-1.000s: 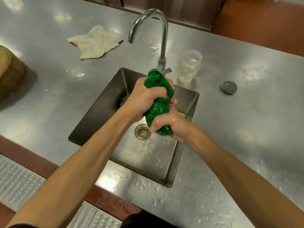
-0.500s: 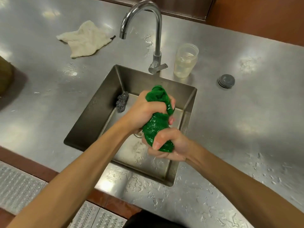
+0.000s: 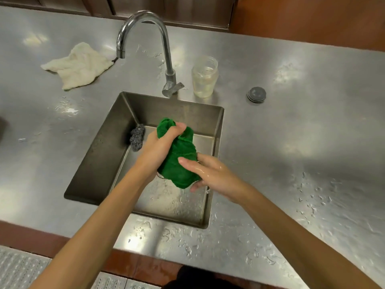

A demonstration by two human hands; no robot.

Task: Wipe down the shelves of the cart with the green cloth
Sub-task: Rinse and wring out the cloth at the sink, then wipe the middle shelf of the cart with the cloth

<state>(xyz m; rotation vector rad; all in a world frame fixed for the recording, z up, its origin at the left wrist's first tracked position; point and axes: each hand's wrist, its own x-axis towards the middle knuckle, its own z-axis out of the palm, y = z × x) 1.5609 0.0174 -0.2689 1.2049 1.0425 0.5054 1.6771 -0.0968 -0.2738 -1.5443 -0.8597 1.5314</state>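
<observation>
**Mia:** How far along was the job?

**Ben:** Only at the start, I think. No cart was in the picture, so I could not tell if any shelf was wiped. The bunched-up wet green cloth point(image 3: 179, 159) was over the middle of the deep square steel sink point(image 3: 100, 163), up off its bottom.

**Mia:** What were the hands doing?

**Ben:** The left hand point(image 3: 160, 149) was wrapped tight round the top end of the cloth. The wet right hand point(image 3: 212, 174) held the bottom end between thumb and fingers, more loosely. It looked like squeezing the water out. All the wiping was left to do.

**Mia:** And the place?

**Ben:** A big shiny steel counter point(image 3: 291, 142) went all round the sink, with water drops in front of the sink and to its right. Dark brown panels point(image 3: 177, 11) stood far behind the sink. A tall curved silver tap point(image 3: 164, 44) rose just behind the sink. A crumpled cream rag point(image 3: 79, 65) lay behind the sink, to the left. A clear plastic jar point(image 3: 204, 77) stood just behind the sink, right of the tap. A grey wire scrubber point(image 3: 137, 137) sat inside the sink by its left wall. A small round grey disc point(image 3: 256, 94) lay behind the sink, to the right.
</observation>
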